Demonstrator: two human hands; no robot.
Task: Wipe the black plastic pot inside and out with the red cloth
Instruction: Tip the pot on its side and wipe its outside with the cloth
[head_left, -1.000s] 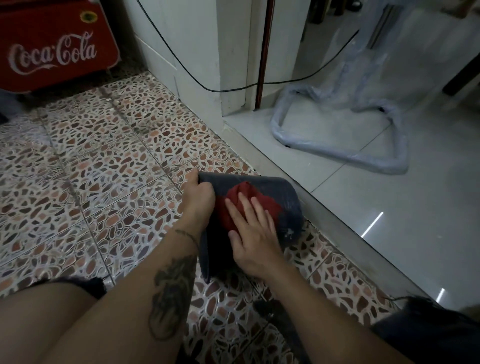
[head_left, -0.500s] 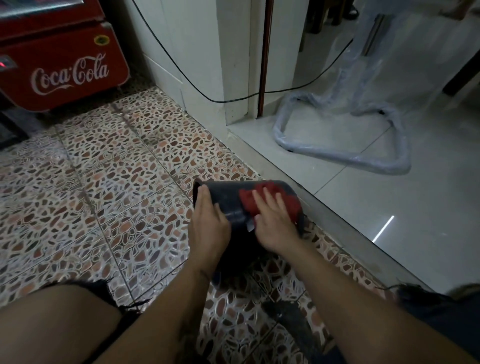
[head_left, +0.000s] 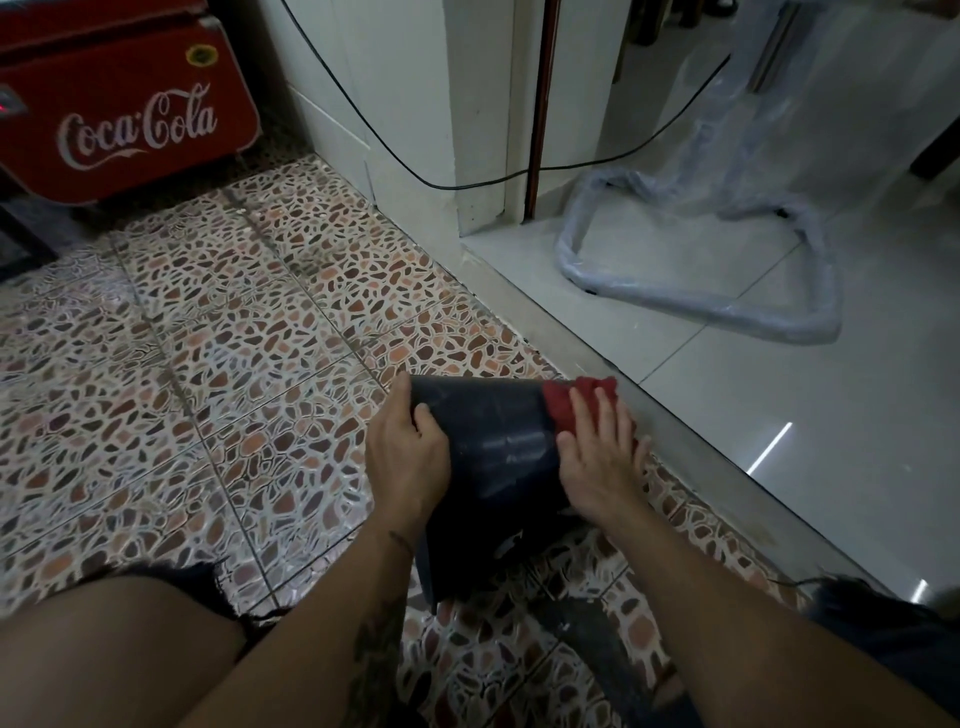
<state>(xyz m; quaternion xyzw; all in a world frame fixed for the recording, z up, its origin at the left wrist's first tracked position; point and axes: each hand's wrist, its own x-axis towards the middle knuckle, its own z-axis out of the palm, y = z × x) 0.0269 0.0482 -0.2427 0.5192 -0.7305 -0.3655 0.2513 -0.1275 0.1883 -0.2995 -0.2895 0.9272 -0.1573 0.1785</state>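
Fingers (head_left: 597, 410) press red cloth (head_left: 566, 402) onto black pot (head_left: 498, 447).

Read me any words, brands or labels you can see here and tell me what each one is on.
"Coca-Cola": white script on the front of the red cooler.
Small yellow oval badge above it: too small to read.
No text shows on the black pot or the red cloth.

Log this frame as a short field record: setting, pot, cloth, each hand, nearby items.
setting: patterned tile floor
pot: black plastic pot, lying on its side
cloth: red cloth, pressed on the pot's outer wall at its far end
left hand: left hand grips the pot's rim
right hand: right hand flat on the cloth
nearby: red Coca-Cola cooler; wrapped metal frame
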